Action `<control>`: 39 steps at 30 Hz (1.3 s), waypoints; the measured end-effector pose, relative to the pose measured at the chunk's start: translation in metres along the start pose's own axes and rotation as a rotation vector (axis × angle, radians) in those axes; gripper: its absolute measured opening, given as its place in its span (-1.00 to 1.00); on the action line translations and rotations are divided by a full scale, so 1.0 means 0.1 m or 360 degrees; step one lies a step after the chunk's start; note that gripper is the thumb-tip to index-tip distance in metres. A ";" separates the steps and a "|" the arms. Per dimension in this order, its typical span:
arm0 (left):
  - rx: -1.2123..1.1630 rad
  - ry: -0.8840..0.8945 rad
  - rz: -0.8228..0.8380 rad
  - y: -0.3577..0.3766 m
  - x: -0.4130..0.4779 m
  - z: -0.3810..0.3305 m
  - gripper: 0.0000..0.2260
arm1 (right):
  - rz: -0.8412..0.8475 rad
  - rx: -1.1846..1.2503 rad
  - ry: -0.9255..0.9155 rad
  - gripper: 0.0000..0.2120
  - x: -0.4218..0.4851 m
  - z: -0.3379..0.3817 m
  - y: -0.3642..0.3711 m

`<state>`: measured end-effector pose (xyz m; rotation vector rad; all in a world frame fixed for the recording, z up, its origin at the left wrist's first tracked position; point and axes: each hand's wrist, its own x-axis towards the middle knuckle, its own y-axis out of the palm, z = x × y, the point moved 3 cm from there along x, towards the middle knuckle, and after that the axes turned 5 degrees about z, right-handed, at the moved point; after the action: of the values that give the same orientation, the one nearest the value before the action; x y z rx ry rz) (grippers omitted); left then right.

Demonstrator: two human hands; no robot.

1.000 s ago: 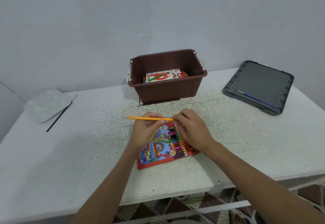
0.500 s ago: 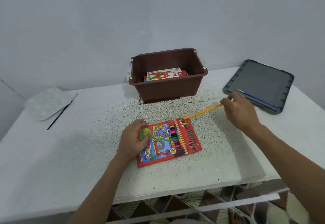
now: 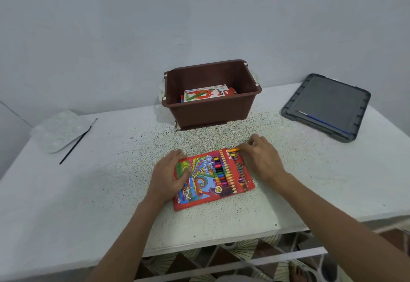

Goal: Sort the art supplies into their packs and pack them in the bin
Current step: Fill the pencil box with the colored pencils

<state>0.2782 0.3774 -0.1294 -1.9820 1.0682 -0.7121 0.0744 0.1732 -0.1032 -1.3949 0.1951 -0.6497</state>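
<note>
The right hand [image 3: 261,159] pinches an orange pencil [image 3: 233,149]; beside it, the straight-fingered left hand [image 3: 168,175] presses the red 18-pencil pack [image 3: 199,184]

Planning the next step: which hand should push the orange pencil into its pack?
Right. The right hand pinches the orange pencil at the far corner of the pencil pack; the left hand rests on its left side, likely steadying it.

Worn: nothing visible. Bare left hand [image 3: 168,177], bare right hand [image 3: 264,162]; forearms uncovered to edge of view.
</note>
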 end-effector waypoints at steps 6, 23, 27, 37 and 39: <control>0.0017 -0.0018 0.0002 0.01 0.00 0.01 -0.52 | -0.0080 0.0363 -0.0076 -0.71 -0.01 0.23 0.16; 0.0403 -0.0009 0.0050 -0.13 0.60 -0.19 -0.60 | -0.0119 0.0443 -0.0036 -0.63 -0.06 0.23 0.19; 0.0476 -0.0030 0.0093 -0.14 0.80 -0.26 -0.67 | -0.0123 0.0457 -0.0022 -0.72 -0.05 0.21 0.20; 0.0638 -0.0061 -0.0091 -0.07 0.87 -0.28 -0.76 | -0.0073 0.0438 -0.0002 -0.59 -0.04 0.22 0.19; 0.0730 -0.0044 -0.0119 -0.07 0.88 -0.29 -0.72 | -0.0071 0.0446 0.0003 -0.59 -0.03 0.22 0.19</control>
<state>0.3031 0.2939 -0.0972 -1.6348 0.7358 -0.8786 0.0883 0.1939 -0.1174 -1.1316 0.0712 -0.6873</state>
